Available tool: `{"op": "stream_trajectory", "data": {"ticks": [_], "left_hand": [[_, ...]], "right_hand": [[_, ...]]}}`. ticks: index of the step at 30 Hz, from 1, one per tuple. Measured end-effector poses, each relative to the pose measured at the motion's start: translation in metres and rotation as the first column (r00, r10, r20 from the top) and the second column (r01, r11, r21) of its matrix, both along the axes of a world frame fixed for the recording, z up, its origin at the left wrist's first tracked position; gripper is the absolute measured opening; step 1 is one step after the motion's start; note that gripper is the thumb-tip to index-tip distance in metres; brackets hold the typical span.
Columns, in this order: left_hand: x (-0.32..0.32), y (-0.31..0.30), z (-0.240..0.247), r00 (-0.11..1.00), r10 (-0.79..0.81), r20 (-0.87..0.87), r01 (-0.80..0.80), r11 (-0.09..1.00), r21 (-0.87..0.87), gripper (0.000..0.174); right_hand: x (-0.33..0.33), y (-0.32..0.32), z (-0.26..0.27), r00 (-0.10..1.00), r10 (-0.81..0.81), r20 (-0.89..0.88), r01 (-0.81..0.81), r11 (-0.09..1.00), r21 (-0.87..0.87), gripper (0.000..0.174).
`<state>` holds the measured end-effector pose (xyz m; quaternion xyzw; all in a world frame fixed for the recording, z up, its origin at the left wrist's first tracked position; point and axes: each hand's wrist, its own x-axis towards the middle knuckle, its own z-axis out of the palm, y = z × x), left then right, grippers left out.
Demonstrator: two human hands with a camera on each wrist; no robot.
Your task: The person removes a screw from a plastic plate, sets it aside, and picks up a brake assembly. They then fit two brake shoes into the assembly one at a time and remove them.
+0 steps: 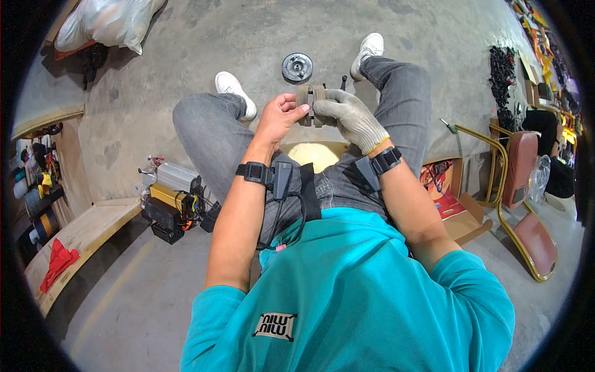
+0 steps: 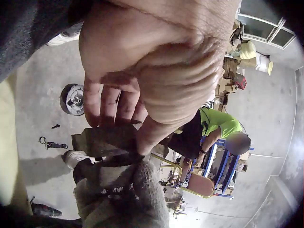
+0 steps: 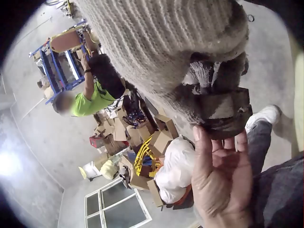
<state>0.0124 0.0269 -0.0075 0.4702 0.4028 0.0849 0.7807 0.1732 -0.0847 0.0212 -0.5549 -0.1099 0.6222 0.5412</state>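
Note:
Between both hands, above the lap, is a pair of brake shoes [image 1: 302, 98], two dull brown-grey curved pieces side by side. My bare left hand [image 1: 282, 121] pinches the left one between thumb and fingers. The right hand [image 1: 354, 119], in a knitted grey-white glove, grips the other shoe. In the right wrist view the gloved fingers partly cover the dark shoes [image 3: 222, 107]. On the floor just beyond the hands lies a round metal wheel hub [image 1: 297, 67]. Near it in the left wrist view are a small bolt [image 2: 55, 126] and a dark lever-like part [image 2: 56, 145].
To the left stand a silver and yellow electrical unit [image 1: 176, 186] and a wooden bench [image 1: 93, 232] with a red cloth [image 1: 60, 265]. At right are an open cardboard box [image 1: 462, 217] and a gold-framed chair [image 1: 520, 167]. Another person [image 2: 221, 126] bends over a blue frame.

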Motion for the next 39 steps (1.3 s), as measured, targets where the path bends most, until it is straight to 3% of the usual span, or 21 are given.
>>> {"op": "stream_trajectory", "data": {"ticks": [13,17,20,24,29,35,39], "left_hand": [[0.004,-0.003,-0.003,1.000,0.024,-0.003,-0.024,0.998,0.058,0.046],[0.001,-0.004,0.003,0.998,-0.050,-0.027,0.053,0.995,0.085,0.050],[0.004,-0.008,0.022,0.989,-0.013,-0.147,0.038,0.985,0.166,0.047],[-0.006,-0.002,0.004,0.998,-0.004,-0.059,0.016,0.981,0.195,0.048],[-0.006,-0.008,0.025,0.985,0.016,-0.170,0.023,0.974,0.224,0.040],[-0.003,-0.003,0.016,0.990,-0.013,-0.142,0.034,0.989,0.143,0.039],[-0.002,0.000,0.001,0.984,-0.048,-0.172,0.059,0.997,0.057,0.034]], "right_hand": [[0.003,0.005,0.004,0.995,0.057,0.085,-0.052,0.997,-0.060,0.049],[0.001,0.006,0.002,0.998,0.050,0.029,-0.049,0.997,-0.053,0.042],[0.002,0.002,-0.007,0.998,0.041,-0.042,-0.042,0.999,-0.030,0.036],[0.001,0.001,-0.007,0.994,0.039,-0.100,-0.046,0.997,-0.068,0.032],[0.003,0.001,-0.006,0.988,0.066,-0.137,-0.077,0.994,-0.080,0.032],[0.000,0.007,-0.008,0.975,0.094,-0.203,-0.109,0.992,-0.065,0.033],[0.001,0.013,-0.017,0.988,0.058,-0.144,-0.070,0.994,-0.081,0.033]]}}
